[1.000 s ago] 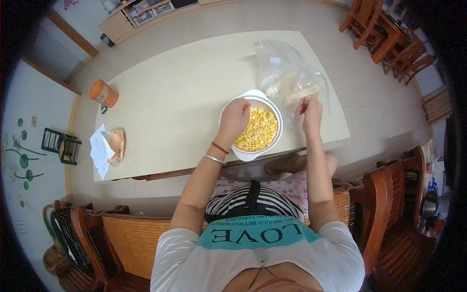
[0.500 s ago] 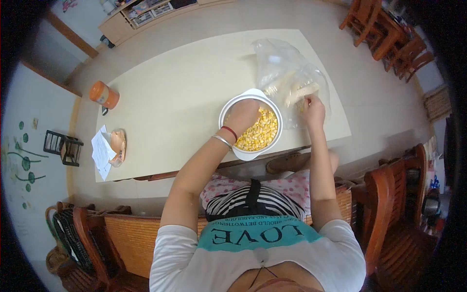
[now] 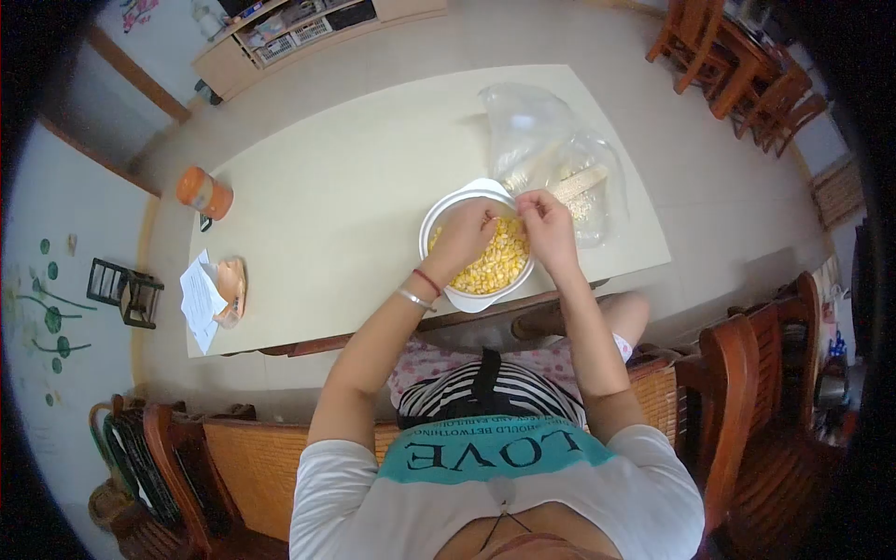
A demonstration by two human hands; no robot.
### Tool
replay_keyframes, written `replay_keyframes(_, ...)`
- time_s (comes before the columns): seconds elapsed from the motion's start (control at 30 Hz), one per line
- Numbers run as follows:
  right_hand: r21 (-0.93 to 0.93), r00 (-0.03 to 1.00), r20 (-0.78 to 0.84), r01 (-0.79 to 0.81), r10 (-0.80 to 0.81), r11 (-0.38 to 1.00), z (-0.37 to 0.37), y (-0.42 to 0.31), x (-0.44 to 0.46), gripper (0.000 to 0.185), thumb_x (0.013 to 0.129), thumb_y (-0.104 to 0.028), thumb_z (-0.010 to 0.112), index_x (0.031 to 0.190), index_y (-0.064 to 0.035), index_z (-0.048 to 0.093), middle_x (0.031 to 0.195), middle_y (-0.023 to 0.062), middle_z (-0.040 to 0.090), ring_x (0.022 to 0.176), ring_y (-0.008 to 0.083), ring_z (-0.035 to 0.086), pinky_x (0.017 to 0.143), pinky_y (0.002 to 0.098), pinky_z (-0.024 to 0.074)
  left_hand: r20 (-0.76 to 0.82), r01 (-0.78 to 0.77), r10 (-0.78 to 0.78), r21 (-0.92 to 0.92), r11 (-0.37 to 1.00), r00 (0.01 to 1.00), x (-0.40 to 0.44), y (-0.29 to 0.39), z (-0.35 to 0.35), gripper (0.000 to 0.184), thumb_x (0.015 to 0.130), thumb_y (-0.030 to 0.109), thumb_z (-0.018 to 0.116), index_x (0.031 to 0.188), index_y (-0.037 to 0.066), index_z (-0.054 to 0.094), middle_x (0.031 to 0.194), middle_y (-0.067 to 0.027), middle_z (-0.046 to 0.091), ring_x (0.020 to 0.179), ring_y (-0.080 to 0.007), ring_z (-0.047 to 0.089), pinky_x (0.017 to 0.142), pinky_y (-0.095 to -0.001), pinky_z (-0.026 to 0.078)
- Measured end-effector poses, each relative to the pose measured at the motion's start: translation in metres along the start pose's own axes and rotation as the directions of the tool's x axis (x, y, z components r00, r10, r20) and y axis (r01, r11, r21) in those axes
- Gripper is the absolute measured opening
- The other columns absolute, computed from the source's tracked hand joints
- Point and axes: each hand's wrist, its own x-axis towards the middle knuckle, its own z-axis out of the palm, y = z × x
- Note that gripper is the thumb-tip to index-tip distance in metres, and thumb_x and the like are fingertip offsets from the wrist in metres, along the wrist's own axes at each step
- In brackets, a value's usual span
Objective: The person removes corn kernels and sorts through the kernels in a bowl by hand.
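A white two-handled bowl (image 3: 481, 303) full of yellow corn kernels (image 3: 492, 266) stands near the front edge of the table. My left hand (image 3: 464, 235), with a red band and a silver bangle at its wrist, is over the kernels with its fingers curled in. Close by, my right hand (image 3: 549, 227) is pinched at the bowl's right rim. What either hand holds, if anything, is too small or hidden. A clear plastic bag (image 3: 532, 112) lies just beyond, with a pale stripped corn cob (image 3: 581, 181) and small bits on it.
The cream table (image 3: 345, 187) carries an orange-lidded jar (image 3: 205, 193) at left, with white papers (image 3: 200, 299) and an orange-toned package (image 3: 231, 289) nearer me. Wooden chairs (image 3: 765, 411) flank me. A low cabinet (image 3: 308, 37) stands across the room.
My right hand has moved left from the plastic bag to the bowl's rim, beside my left hand. The left hand has shifted slightly, its curled fingers now showing more.
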Motion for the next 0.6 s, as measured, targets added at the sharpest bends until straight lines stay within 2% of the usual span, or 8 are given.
replay_keyframes(0.07, -0.064, 0.993, 0.106, -0.048, 0.054, 0.997, 0.005, -0.005, -0.004, 0.015, 0.086, -0.011, 0.056, 0.091, 0.0019, 0.062, 0.069, 0.0088, 0.061, 0.063, 0.0123, 0.057, 0.059, 0.0283, 0.0462, -0.023, 0.057, -0.060, -0.136, 0.989, 0.998, -0.011, 0.009, -0.010, 0.014, 0.082, 0.009, 0.059, 0.092, 0.000, 0.058, 0.082, -0.0158, 0.063, 0.077, -0.0271, 0.064, 0.069, -0.0363, 0.049)
replay_keyframes(0.13, -0.083, 0.986, 0.160, -0.027, 0.040, 0.996, 0.009, -0.002, -0.006, 0.017, 0.086, -0.014, 0.058, 0.089, 0.0024, 0.062, 0.070, 0.0094, 0.062, 0.064, 0.0130, 0.057, 0.060, 0.0287, 0.0465, -0.030, 0.128, -0.139, -0.237, 0.963, 0.990, -0.020, 0.014, -0.019, 0.016, 0.083, 0.011, 0.062, 0.095, 0.001, 0.061, 0.081, -0.0110, 0.066, 0.080, -0.0190, 0.066, 0.072, -0.0311, 0.051)
replay_keyframes(0.2, -0.120, 0.977, 0.212, -0.012, 0.037, 0.993, 0.012, -0.003, -0.006, 0.018, 0.085, -0.014, 0.059, 0.088, 0.0026, 0.063, 0.071, 0.0096, 0.063, 0.065, 0.0129, 0.058, 0.061, 0.0288, 0.0467, -0.022, 0.175, -0.199, -0.386, 0.906, 0.980, -0.025, 0.020, -0.026, 0.015, 0.084, 0.009, 0.061, 0.095, 0.000, 0.060, 0.082, -0.0098, 0.065, 0.079, -0.0159, 0.065, 0.071, -0.0289, 0.051)
replay_keyframes(0.3, -0.099, 0.961, 0.278, 0.013, 0.015, 0.995, 0.013, -0.008, -0.006, 0.013, 0.089, -0.011, 0.058, 0.087, 0.0018, 0.059, 0.069, -0.0007, 0.057, 0.059, 0.0051, 0.052, 0.052, 0.0204, 0.0416, -0.010, 0.184, -0.226, -0.549, 0.816, 0.974, -0.025, 0.014, -0.023, 0.013, 0.085, 0.007, 0.060, 0.094, -0.002, 0.060, 0.083, -0.0079, 0.065, 0.078, -0.0129, 0.064, 0.071, -0.0259, 0.051)
replay_keyframes(0.33, -0.093, 0.955, 0.295, 0.006, 0.022, 0.996, 0.012, -0.008, -0.005, 0.013, 0.089, -0.011, 0.058, 0.087, 0.0017, 0.059, 0.069, -0.0007, 0.057, 0.059, 0.0050, 0.052, 0.052, 0.0203, 0.0416, -0.007, 0.177, -0.224, -0.592, 0.786, 0.975, -0.024, 0.010, -0.020, 0.012, 0.086, 0.007, 0.059, 0.094, -0.003, 0.059, 0.084, -0.0072, 0.065, 0.078, -0.0122, 0.064, 0.071, -0.0250, 0.050)
replay_keyframes(0.6, -0.069, 0.893, 0.429, -0.118, 0.137, 0.991, 0.006, -0.016, -0.001, 0.013, 0.090, -0.011, 0.056, 0.085, 0.0005, 0.058, 0.067, -0.0009, 0.056, 0.057, 0.0047, 0.051, 0.051, 0.0201, 0.0412, 0.049, 0.189, -0.198, -0.585, 0.789, 0.979, -0.022, 0.005, -0.021, 0.011, 0.086, 0.004, 0.058, 0.093, -0.004, 0.060, 0.083, -0.0064, 0.065, 0.077, -0.0107, 0.062, 0.070, -0.0238, 0.050)
